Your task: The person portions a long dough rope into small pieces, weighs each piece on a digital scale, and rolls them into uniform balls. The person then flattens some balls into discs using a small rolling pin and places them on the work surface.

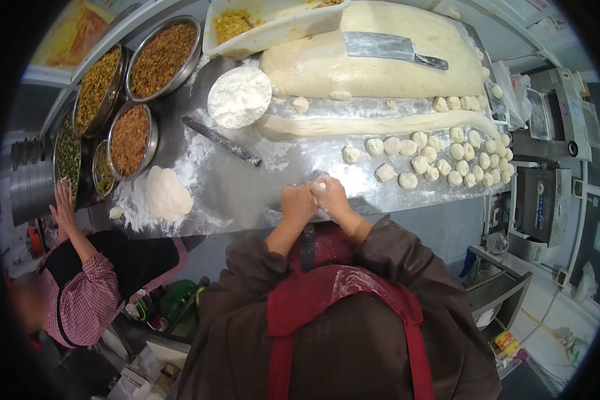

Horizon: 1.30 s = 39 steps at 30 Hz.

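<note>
Before my body, at the front edge of the steel table (240, 195), my left hand (298, 204) and my right hand (331, 199) press together with curled fingers. A small white bit of dough (322, 185) shows at the top of my right fist. What lies inside my left fist is hidden. Several round dough pieces (420, 165) are spread over the table to the right. Behind them a long dough rope (365, 126) runs sideways. Left of my hands, flat dough wrappers (168, 195) lie overlapped on scattered flour.
A dark rolling pin (221, 141) lies near a heap of flour (239, 97). A cleaver (380, 46) rests on a huge dough slab (300, 70). Metal bowls of filling (130, 141) and a white tub (280, 37) line the back left. A co-worker (85, 290) stands at left.
</note>
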Available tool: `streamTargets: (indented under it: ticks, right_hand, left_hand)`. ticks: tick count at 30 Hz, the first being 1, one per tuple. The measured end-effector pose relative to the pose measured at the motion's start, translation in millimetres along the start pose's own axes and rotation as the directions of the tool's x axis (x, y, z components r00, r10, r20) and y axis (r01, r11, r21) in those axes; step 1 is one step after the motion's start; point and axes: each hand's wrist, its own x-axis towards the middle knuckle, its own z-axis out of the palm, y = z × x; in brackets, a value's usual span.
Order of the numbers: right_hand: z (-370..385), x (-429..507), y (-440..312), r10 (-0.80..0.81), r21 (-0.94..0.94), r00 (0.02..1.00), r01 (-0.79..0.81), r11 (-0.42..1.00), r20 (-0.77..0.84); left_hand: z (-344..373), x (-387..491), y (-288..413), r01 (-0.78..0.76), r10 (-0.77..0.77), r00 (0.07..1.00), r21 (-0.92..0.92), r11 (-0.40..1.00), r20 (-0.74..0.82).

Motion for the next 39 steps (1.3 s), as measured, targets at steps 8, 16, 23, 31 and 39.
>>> streamTargets:
  ticks: [8, 16, 23, 31, 39]
  right_hand:
    - [-38, -21, -30, 0.036, 0.121, 0.867, -0.11, 0.986, 0.497]
    - [-107, 1, 2, -0.159, -0.451, 0.943, 0.012, 0.893, -0.291]
    - [-100, -11, -20, -0.618, -0.779, 0.76, 0.259, 0.572, -0.201]
    - [-39, -24, -44, 0.306, 0.322, 0.838, -0.473, 0.82, 0.452]
    - [-19, -16, -18, 0.148, 0.267, 0.894, -0.279, 0.922, 0.423]
  left_hand:
    - [-23, 24, -12, 0.231, -0.294, 0.896, 0.215, 0.949, 0.332]
    - [-29, -4, -18, 0.179, -0.179, 0.984, 0.01, 0.984, 0.008]
    - [-32, -14, -34, 0.217, -0.224, 0.975, -0.213, 0.953, -0.006]
    - [-49, -19, -1, -0.114, 0.083, 0.993, -0.445, 0.888, -0.087]
    - [-69, -19, -8, 0.252, -0.038, 0.902, -0.454, 0.855, 0.429]
